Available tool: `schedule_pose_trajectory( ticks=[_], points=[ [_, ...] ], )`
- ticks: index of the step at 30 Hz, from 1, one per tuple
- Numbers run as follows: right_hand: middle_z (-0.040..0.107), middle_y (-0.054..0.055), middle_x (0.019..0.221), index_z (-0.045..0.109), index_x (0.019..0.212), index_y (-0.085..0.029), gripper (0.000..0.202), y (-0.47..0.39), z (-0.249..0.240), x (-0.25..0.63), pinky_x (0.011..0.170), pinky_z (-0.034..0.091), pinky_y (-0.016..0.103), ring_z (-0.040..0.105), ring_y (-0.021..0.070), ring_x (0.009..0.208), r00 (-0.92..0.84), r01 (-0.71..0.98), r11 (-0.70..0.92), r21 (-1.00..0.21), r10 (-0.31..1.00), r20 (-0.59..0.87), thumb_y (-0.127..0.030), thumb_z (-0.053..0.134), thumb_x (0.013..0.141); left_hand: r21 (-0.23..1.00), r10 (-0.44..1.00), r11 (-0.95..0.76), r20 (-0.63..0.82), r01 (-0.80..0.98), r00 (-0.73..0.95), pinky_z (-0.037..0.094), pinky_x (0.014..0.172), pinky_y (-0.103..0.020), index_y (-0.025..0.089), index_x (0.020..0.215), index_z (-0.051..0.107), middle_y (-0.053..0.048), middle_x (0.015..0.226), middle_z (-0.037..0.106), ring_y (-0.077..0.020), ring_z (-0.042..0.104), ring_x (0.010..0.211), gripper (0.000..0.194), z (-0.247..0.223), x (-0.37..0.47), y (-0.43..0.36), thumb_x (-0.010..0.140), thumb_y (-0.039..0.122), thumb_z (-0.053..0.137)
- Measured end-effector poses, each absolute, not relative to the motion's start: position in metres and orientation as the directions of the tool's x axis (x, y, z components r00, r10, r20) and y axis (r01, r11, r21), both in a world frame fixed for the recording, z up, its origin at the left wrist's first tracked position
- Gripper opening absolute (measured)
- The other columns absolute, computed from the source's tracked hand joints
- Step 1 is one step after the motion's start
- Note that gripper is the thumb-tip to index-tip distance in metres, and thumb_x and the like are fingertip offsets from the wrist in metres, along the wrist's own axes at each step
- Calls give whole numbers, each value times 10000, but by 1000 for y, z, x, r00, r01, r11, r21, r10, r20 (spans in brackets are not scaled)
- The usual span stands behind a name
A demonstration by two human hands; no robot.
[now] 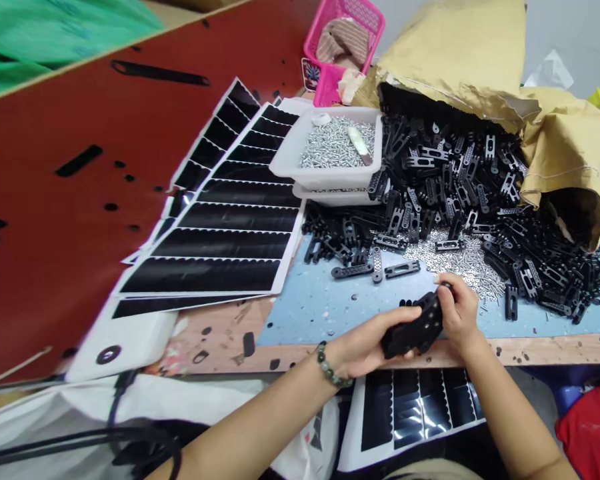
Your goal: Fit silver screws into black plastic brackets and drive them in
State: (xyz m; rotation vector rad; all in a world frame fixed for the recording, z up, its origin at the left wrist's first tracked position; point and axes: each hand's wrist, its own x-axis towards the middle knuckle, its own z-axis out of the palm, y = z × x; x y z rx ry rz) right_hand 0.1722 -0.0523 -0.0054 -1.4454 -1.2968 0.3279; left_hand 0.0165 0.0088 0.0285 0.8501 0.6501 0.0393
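My left hand (pixel 367 343), with a beaded bracelet at its wrist, is wrapped round a black part (pixel 414 330) near the table's front edge. My right hand (pixel 459 310) is closed at the part's upper right end, its thumb and fingers pressed together there. Whether it pinches a smaller piece is hidden. Behind my hands lies a heap of black slotted pieces (pixel 430 193). Small silver pieces (pixel 460 263) are spread on the blue mat (pixel 310 300).
A white tub (pixel 330 177) of silver pins stands behind the mat. Black sticker sheets (pixel 220 233) lie left of it beside a red panel (pixel 80 200). Torn yellow sacks (pixel 460 53) and a pink basket (pixel 325 87) are at the back.
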Motion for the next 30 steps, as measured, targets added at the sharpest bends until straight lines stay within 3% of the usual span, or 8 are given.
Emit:
schedule_pose_trajectory(
  ticks=[4,8,11,14,18,23,26,30],
  points=[
    [546,-24,592,586,761,-187,294,-45,-13,169,561,399,247,507,134,558,542,408,-112,-906,829,142,-426,461,876,717,432,681,-556,147,710,565,750,-398,158,1136,587,-140,1050,679,-249,650,958,551,16,8,9,925,570,289],
    [532,-28,560,592,720,-187,338,-41,-27,172,551,366,244,492,138,534,603,414,-302,-858,798,10,-449,442,870,948,730,150,-298,282,615,519,918,-445,198,1416,315,-163,1392,460,-263,520,1217,554,-1,-7,4,942,483,350],
    [559,-4,591,622,781,-192,321,-40,-33,170,586,365,266,507,159,557,583,573,-385,-723,812,30,-421,427,893,804,777,-383,15,454,629,382,1064,-490,198,1472,186,-168,1522,240,-298,296,1381,668,-13,-9,-1,910,420,472],
    [603,63,740,638,812,-191,318,-41,-34,165,666,402,300,539,189,696,528,731,-353,-584,834,158,-353,388,923,577,669,-632,67,518,740,229,1098,-605,179,1464,221,-176,1538,203,-356,108,1428,655,-21,0,-1,905,380,498],
    [585,126,1007,642,952,-196,237,-49,-22,165,850,421,425,516,247,965,430,824,-191,-533,825,368,-271,420,914,470,657,-678,43,565,753,198,1064,-665,134,1424,298,-201,1524,232,-383,88,1425,596,-16,10,5,901,337,501],
    [582,91,1091,512,1185,-235,302,-58,11,164,893,467,406,537,215,1043,-8,675,304,-672,914,406,-185,457,892,573,603,-672,56,469,796,240,1098,-613,146,1419,300,-154,1556,157,-341,4,1440,663,10,7,6,780,74,463],
    [606,53,915,544,1109,-235,242,-59,23,161,774,504,348,575,185,875,-101,618,339,-710,929,356,-175,421,910,687,589,-615,72,388,805,296,1113,-548,230,1453,226,-102,1559,176,-307,61,1444,775,21,6,1,740,35,458],
    [611,46,849,602,965,-227,120,-70,25,174,693,494,322,579,176,782,39,554,261,-791,940,338,-240,506,893,790,774,-471,156,393,614,364,1096,-466,258,1484,-12,-143,1542,189,-279,240,1411,860,22,7,-10,831,164,540]
  ],
)
